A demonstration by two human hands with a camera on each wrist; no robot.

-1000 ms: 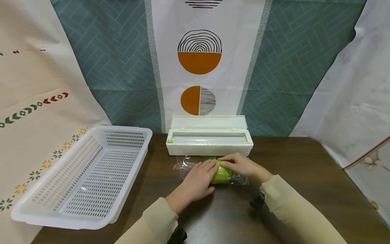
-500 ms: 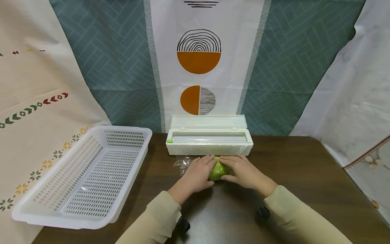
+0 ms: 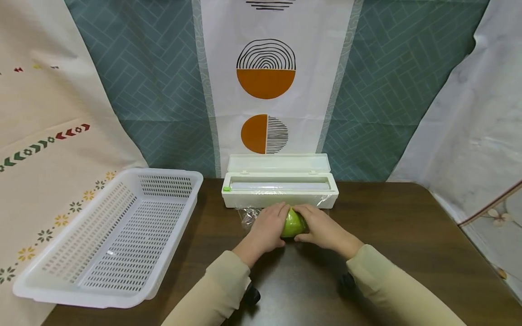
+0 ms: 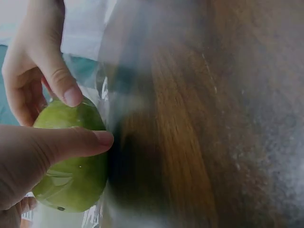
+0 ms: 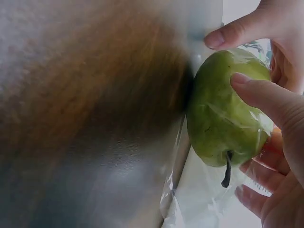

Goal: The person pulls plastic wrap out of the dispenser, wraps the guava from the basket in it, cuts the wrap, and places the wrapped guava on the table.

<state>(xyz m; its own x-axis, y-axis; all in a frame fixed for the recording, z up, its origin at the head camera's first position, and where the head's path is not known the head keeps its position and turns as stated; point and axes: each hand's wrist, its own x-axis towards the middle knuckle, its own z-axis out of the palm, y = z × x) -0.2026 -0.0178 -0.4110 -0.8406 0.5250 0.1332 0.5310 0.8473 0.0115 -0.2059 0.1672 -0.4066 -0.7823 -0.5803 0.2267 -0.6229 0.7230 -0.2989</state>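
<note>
A green pear (image 3: 292, 224) lies on the table close in front of a white cling film box, with clear cling film (image 3: 248, 217) around it and bunched at its left. My left hand (image 3: 265, 228) grips the pear's left side; in the left wrist view its thumb (image 4: 85, 142) lies across the near face. From the right, my right hand (image 3: 326, 228) holds the other end, thumb in front and fingers curled behind. The pear's dark stem (image 5: 227, 170) points toward the right hand in the right wrist view. The far side of the pear is hidden.
Behind the hands stands the white cling film box (image 3: 281, 200), lid up, its roll (image 3: 281, 186) inside and film hanging over its front. A white slotted basket (image 3: 173, 231) sits on the left of the dark wooden table (image 3: 403, 235). Patterned cloth hangs behind.
The pear has moved slightly away from me, toward the box. My right hand has gone from fingers on top to a thumb-in-front grip. Film right of the pear no longer shows loose.
</note>
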